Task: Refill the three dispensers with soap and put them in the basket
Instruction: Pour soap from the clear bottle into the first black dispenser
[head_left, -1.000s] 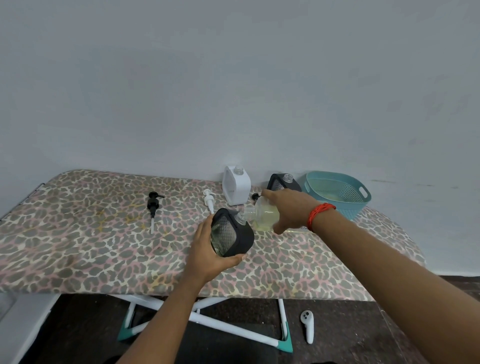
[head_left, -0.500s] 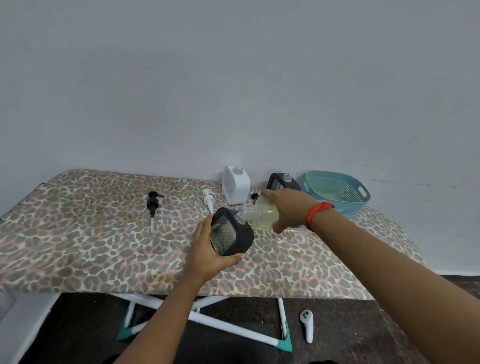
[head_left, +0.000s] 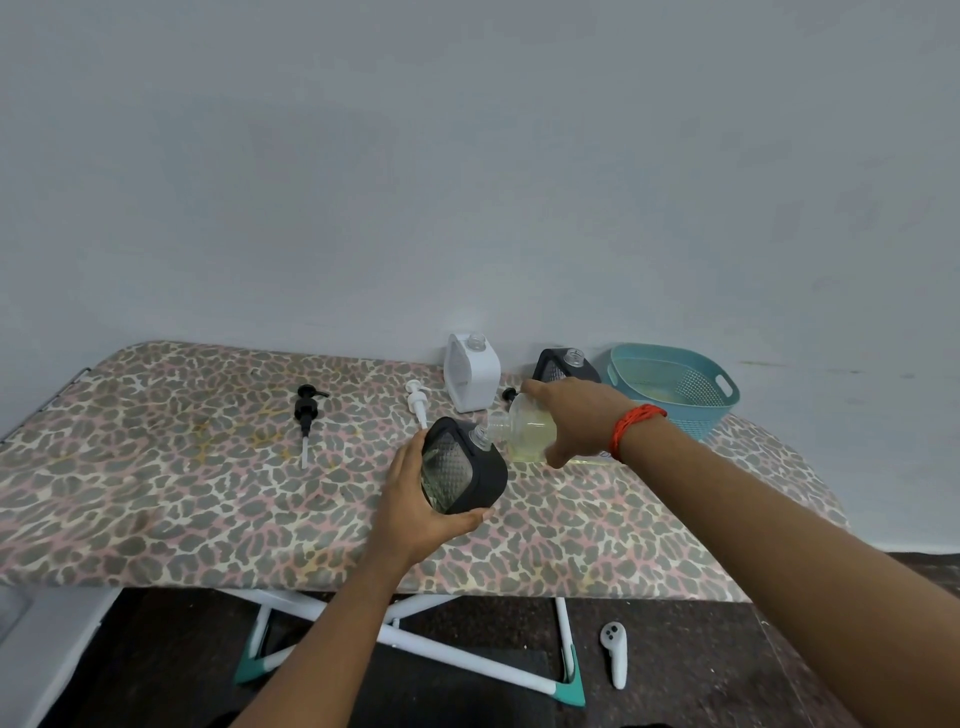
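Dispenser (head_left: 462, 473) L hand (head_left: 415, 512), bottle (head_left: 527, 430) R hand (head_left: 576, 415)

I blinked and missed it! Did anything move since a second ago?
Nothing visibly moved. The left hand still holds the dispenser, and the right hand still tips the bottle at its neck. The basket stays put.

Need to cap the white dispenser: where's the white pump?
Head view: the white pump lies on the board just left of the white dispenser, beyond the held black dispenser.
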